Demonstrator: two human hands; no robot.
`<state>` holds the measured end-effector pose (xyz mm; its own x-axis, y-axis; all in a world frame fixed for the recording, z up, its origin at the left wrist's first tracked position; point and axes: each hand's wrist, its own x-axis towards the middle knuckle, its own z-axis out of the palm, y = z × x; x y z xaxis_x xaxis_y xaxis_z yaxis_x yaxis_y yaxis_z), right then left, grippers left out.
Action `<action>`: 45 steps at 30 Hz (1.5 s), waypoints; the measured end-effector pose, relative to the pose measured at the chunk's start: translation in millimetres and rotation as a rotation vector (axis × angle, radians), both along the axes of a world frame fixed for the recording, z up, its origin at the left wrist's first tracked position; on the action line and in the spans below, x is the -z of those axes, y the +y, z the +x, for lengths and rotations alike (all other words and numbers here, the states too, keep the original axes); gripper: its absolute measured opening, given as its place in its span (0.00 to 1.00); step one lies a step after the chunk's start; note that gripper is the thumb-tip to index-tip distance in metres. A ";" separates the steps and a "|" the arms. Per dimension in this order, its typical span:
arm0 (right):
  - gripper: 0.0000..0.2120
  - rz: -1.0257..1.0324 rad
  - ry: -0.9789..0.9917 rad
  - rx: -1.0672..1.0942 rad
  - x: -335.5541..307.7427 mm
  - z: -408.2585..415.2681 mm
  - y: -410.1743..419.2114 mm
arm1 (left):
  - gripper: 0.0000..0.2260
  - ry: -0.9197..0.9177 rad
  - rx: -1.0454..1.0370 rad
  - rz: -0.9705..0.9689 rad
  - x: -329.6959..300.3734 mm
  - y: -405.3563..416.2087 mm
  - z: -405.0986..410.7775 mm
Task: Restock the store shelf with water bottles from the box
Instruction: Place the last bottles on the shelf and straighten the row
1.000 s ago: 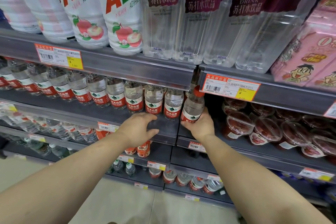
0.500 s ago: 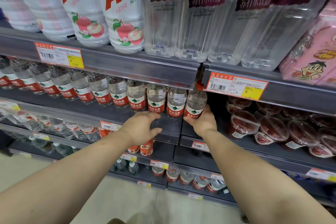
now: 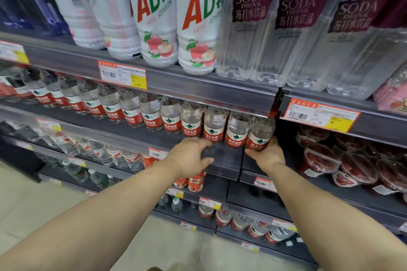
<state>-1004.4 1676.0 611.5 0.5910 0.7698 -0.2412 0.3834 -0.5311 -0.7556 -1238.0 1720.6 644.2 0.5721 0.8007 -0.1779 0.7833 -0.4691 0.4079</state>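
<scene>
The person's right hand (image 3: 267,156) is gripping the base of a water bottle (image 3: 259,133), fingers wrapped round its red label, and is holding it at the right end of the shelf (image 3: 222,154), tilted slightly and just beside the last bottle in the row of water bottles (image 3: 132,110). The left hand (image 3: 189,156) is lying open on the shelf's front edge, fingers spread, gripping nothing, with its fingertips close to the bottles above it. Tall soda bottles (image 3: 246,28) are standing on the shelf above.

water bottle (image 3: 259,133) now upright beside the row
</scene>
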 end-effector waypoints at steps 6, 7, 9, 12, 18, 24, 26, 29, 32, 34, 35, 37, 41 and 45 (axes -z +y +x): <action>0.37 0.002 0.017 0.074 -20.3 -30.4 -15.6 | 0.27 -0.003 0.016 0.001 -17.2 3.2 -29.4; 0.36 0.008 0.020 0.095 -24.1 -37.7 -18.8 | 0.27 0.000 0.023 -0.003 -20.5 4.1 -35.0; 0.34 0.015 0.020 0.132 -31.7 -55.1 -25.9 | 0.27 0.010 0.039 0.009 -27.0 6.4 -46.2; 0.36 -0.007 0.003 0.132 -41.1 -84.4 -35.1 | 0.27 0.043 0.055 0.071 -35.6 10.1 -60.3; 0.37 -0.035 -0.129 -0.017 -50.1 -134.4 -56.2 | 0.29 0.069 0.062 0.197 -47.3 1.9 -77.6; 0.35 -0.032 -0.279 -0.111 -69.9 -166.1 -92.5 | 0.30 0.017 0.025 0.284 -50.5 -43.0 -105.1; 0.34 -0.018 -0.329 -0.143 -77.2 -180.5 -112.6 | 0.30 0.007 -0.013 0.318 -51.4 -67.8 -118.3; 0.34 0.007 -0.344 -0.199 -83.9 -205.9 -151.5 | 0.29 -0.019 -0.069 0.341 -52.7 -113.7 -142.4; 0.33 0.029 -0.305 -0.247 -82.9 -233.4 -187.6 | 0.29 -0.041 -0.122 0.332 -52.3 -157.6 -173.1; 0.33 0.044 -0.264 -0.272 -84.0 -255.3 -204.3 | 0.28 -0.040 -0.154 0.309 -54.2 -180.3 -195.8; 0.33 0.051 -0.247 -0.279 -85.2 -267.1 -210.2 | 0.28 -0.039 -0.167 0.298 -56.1 -188.1 -207.5; 0.33 0.071 -0.221 -0.309 -87.9 -290.0 -216.8 | 0.28 -0.034 -0.203 0.279 -62.0 -198.5 -231.3; 0.32 0.136 -0.180 -0.347 -97.7 -326.9 -208.0 | 0.27 -0.021 -0.257 0.288 -71.2 -189.2 -277.5; 0.31 0.158 -0.176 -0.357 -99.9 -359.5 -172.9 | 0.28 -0.027 -0.284 0.288 -72.4 -153.5 -324.3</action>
<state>-1363.9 1503.1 711.3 0.3027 0.9528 -0.0231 0.6529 -0.2249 -0.7233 -1562.3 1567.1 716.7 0.3225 0.9424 0.0892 0.8890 -0.3339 0.3135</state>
